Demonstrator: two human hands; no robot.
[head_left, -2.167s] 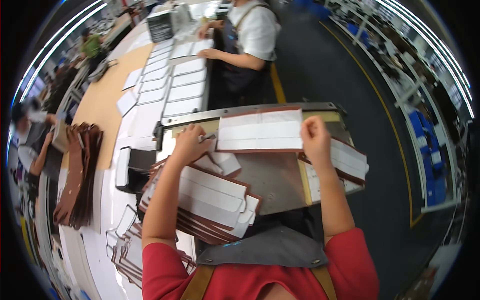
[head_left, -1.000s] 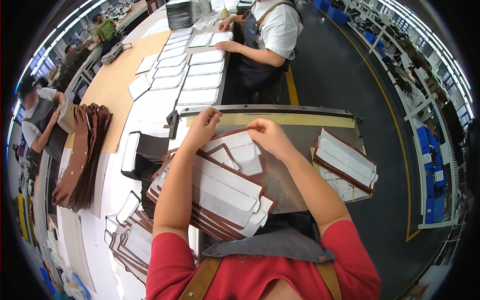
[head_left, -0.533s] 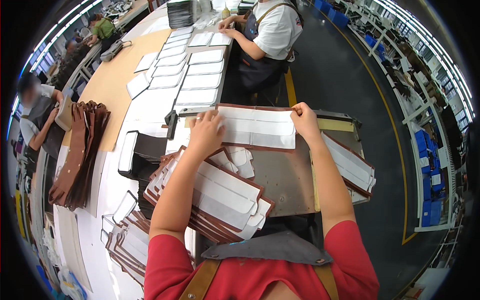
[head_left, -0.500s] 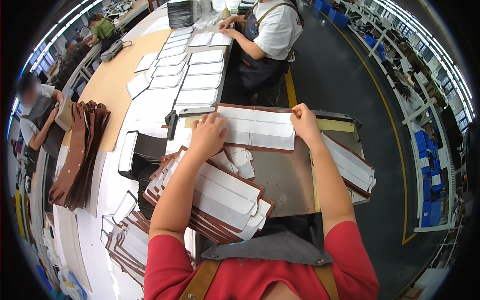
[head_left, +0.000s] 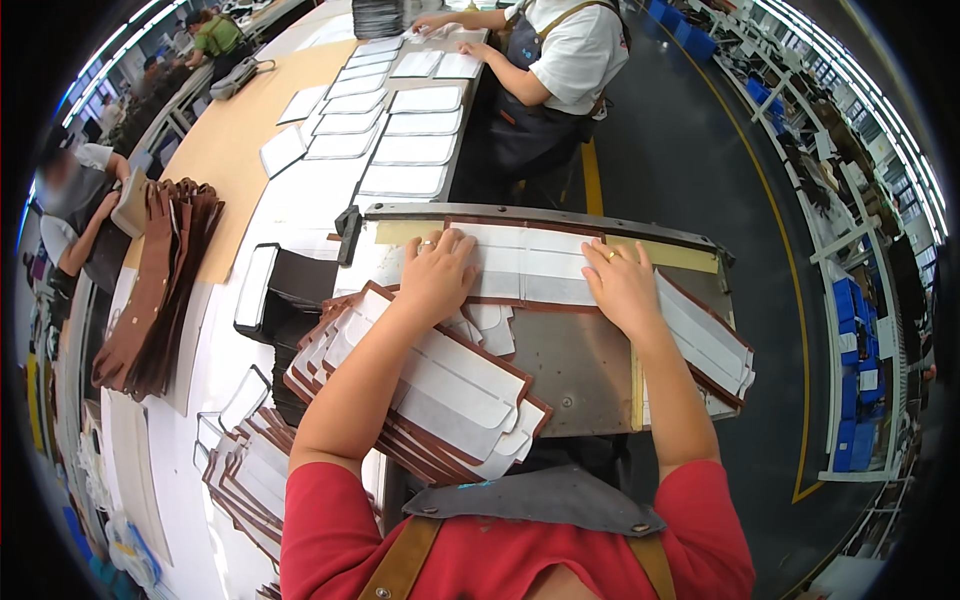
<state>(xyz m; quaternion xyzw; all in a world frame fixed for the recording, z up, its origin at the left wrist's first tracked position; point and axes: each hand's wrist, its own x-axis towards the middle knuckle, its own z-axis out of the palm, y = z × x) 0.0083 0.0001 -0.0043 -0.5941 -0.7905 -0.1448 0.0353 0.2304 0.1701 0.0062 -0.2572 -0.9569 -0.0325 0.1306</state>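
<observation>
Brown strips (head_left: 155, 290): one upright bundle, its pieces too overlapped for me to count. Brown-edged pieces (head_left: 255, 465): one fanned heap on the white table. Black-sided stack (head_left: 300, 280): one, beside the metal plate. Dark-rimmed white panels (head_left: 413, 150): four in the nearer right-hand column, others alongside. Left hand (head_left: 435, 275): one, fingers slightly apart, laid on the left end of the long panel. Brown-edged white panels (head_left: 465, 385): one thick stack, partly under the left forearm. Long panel (head_left: 535, 262): one, white-faced with brown borders, lying flat on the metal plate (head_left: 570, 370) near its far rail (head_left: 520, 211). Right hand (head_left: 622, 285): one, fingers spread, tips resting on the panel's right end. Smaller stack (head_left: 705, 335): one, right of that hand. Blue bins (head_left: 850, 310): several on a white rack (head_left: 890, 340), contents too small to tell.
</observation>
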